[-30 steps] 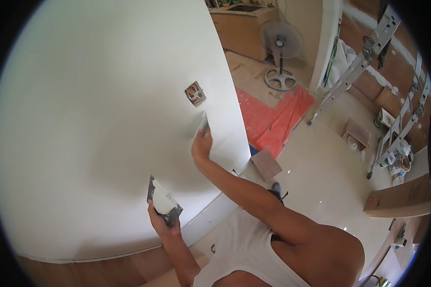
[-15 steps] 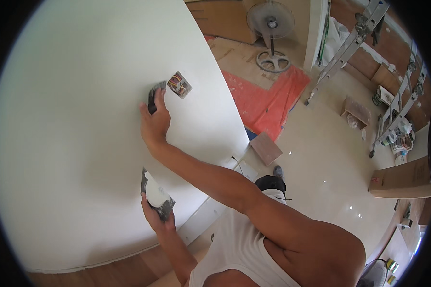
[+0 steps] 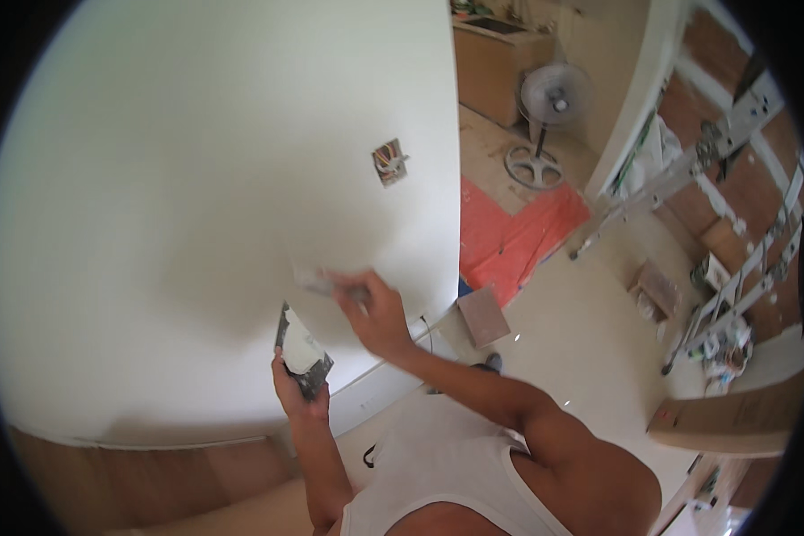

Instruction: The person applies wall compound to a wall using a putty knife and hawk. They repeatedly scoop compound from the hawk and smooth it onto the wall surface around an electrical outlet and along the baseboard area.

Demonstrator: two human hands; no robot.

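My left hand [image 3: 301, 391] is closed around a dark, wide putty knife [image 3: 316, 377], held in front of the white wall. A thick heap of white putty [image 3: 304, 347] lies on its blade. Just above and to the right, my right hand [image 3: 377, 314] grips a second putty knife [image 3: 316, 280], smeared by motion. Its blade is close to the wall [image 3: 196, 179]; whether it touches I cannot tell. Higher up on the wall sits an open electrical box [image 3: 389, 163] with coloured wires showing.
Beyond the wall's edge, a pedestal fan [image 3: 556, 94] stands near a red sheet [image 3: 523, 237] on the floor. A box-like brown block [image 3: 483, 318] rests by the wall's foot. At the right are an aluminium ladder [image 3: 661, 183] and a large cardboard box [image 3: 732, 415].
My right hand has come down from beside the electrical box towards the putty on the left knife. The left hand keeps its grip. The view has shifted, and the box appears farther right.
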